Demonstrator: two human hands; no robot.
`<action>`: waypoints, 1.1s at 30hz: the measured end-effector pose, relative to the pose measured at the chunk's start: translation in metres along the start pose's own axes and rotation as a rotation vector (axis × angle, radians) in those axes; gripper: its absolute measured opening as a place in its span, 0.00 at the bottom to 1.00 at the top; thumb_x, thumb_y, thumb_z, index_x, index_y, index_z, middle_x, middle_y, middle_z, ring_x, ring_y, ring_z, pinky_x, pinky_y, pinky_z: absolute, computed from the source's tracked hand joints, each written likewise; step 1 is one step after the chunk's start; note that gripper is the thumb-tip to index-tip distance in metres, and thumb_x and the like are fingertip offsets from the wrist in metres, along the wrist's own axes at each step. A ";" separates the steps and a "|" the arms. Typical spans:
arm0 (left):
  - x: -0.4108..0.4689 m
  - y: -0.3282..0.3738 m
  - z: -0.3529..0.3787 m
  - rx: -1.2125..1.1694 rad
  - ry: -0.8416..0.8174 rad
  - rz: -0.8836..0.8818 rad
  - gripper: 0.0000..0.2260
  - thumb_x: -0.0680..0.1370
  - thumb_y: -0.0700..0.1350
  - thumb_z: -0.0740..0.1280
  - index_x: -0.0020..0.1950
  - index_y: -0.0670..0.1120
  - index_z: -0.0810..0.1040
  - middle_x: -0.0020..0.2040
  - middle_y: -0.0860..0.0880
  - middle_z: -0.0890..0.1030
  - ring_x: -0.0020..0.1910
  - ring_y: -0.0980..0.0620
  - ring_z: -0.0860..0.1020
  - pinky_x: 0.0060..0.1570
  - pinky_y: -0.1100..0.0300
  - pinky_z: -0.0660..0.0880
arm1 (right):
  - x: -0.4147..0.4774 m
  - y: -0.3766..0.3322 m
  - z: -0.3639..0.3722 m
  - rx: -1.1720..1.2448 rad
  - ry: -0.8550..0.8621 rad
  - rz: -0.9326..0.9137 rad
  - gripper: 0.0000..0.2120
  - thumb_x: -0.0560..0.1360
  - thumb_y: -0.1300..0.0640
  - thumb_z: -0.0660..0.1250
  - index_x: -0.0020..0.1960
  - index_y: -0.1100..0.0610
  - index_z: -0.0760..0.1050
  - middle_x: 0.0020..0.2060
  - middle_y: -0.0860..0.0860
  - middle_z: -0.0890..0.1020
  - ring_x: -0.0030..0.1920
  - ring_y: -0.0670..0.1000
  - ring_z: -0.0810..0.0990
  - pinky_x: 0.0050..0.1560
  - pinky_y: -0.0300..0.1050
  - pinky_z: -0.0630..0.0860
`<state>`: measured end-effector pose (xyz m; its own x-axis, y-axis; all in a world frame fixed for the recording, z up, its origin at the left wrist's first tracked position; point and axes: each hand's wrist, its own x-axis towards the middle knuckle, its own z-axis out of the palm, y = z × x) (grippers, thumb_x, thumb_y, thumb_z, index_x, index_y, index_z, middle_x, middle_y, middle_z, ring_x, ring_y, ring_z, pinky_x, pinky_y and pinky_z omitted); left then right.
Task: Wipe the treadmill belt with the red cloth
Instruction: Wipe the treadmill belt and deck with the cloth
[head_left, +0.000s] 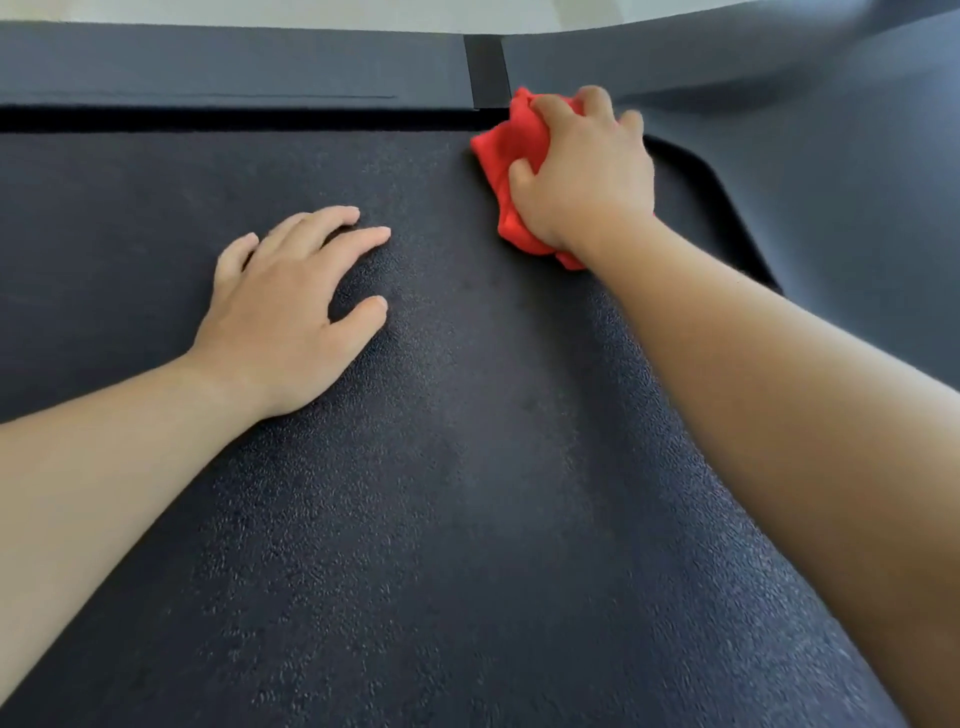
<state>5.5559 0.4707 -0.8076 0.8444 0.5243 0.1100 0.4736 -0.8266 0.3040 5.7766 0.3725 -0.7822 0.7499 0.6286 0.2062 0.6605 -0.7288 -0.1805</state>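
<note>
The black textured treadmill belt fills most of the view. A bunched red cloth lies on the belt at its far right corner. My right hand grips the cloth from above, fingers curled over it, pressing it onto the belt near the edge. Part of the cloth is hidden under the palm. My left hand rests flat on the belt at the centre left, fingers spread and straight, holding nothing.
A dark grey side rail runs along the belt's far edge, with a black strip across it. A grey curved motor cover bounds the belt at the right. Pale floor shows beyond the rail.
</note>
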 end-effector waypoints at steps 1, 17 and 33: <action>0.000 0.000 0.000 -0.002 -0.002 0.000 0.26 0.72 0.59 0.53 0.70 0.60 0.63 0.73 0.58 0.61 0.74 0.54 0.55 0.71 0.47 0.47 | 0.003 0.000 0.000 -0.001 -0.004 0.003 0.26 0.74 0.47 0.58 0.72 0.48 0.64 0.70 0.53 0.65 0.65 0.61 0.65 0.56 0.54 0.69; 0.003 -0.005 -0.012 -0.139 -0.091 0.017 0.25 0.74 0.56 0.58 0.71 0.56 0.65 0.75 0.54 0.61 0.74 0.52 0.55 0.73 0.46 0.46 | -0.159 -0.032 -0.026 0.023 -0.011 -0.096 0.25 0.72 0.46 0.62 0.68 0.45 0.67 0.70 0.52 0.66 0.58 0.62 0.68 0.49 0.55 0.71; 0.018 -0.037 -0.012 0.008 -0.009 -0.023 0.29 0.74 0.59 0.50 0.74 0.55 0.59 0.75 0.60 0.57 0.74 0.59 0.52 0.72 0.48 0.46 | -0.006 -0.071 0.021 0.022 0.062 -0.120 0.24 0.73 0.47 0.60 0.68 0.48 0.67 0.69 0.53 0.66 0.59 0.61 0.68 0.47 0.52 0.67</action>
<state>5.5500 0.5132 -0.8054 0.8356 0.5413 0.0941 0.4949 -0.8160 0.2986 5.7260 0.4264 -0.7909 0.6624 0.6923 0.2862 0.7463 -0.6431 -0.1717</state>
